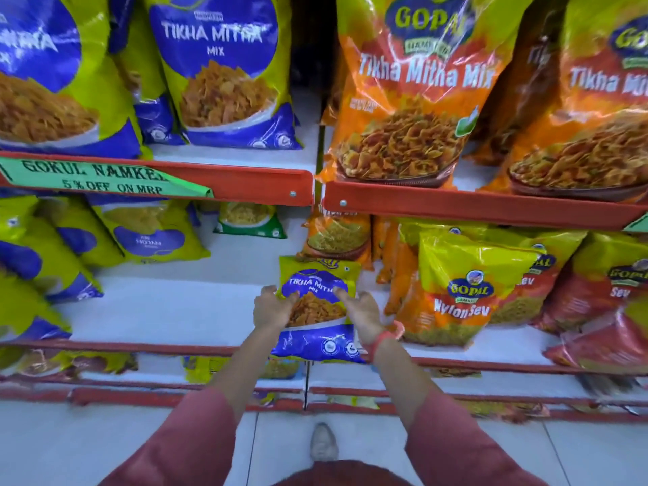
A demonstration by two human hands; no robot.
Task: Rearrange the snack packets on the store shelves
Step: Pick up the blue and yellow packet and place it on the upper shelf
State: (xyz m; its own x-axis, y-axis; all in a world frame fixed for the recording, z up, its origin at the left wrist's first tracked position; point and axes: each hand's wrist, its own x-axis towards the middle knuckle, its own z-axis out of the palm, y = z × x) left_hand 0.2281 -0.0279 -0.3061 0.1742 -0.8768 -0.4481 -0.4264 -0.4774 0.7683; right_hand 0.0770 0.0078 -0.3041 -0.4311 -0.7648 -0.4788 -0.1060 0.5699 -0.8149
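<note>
The blue and yellow-green snack packet (317, 306) marked Tikha Mitha Mix is held upright in both hands, right at the front edge of the middle shelf (175, 306), about where the two shelf bays meet. The left hand (271, 306) has its grip closed on the packet's left side, thumb across the front, and the right hand (363, 315) grips the right side the same way, fingers curled onto the blue label. There's a red bangle (387, 336) on the right wrist and dusty pink sleeves (196, 436) on both arms.

Just behind the packet sits an orange packet (336, 236), and just to the right a yellow Nylon Sev packet (466, 289) leans back with more orange and red packs near it. Left of the hands the white shelf is mostly bare, with a few yellow-green packs (150, 229) lying further left. The top shelf has big Tikha Mitha Mix bags (224, 71) on the left and orange Gopal bags (417, 92) on the right. A green discount sign (101, 177) hangs on the red shelf lip. One shoe (324, 441) shows on the tiled floor
</note>
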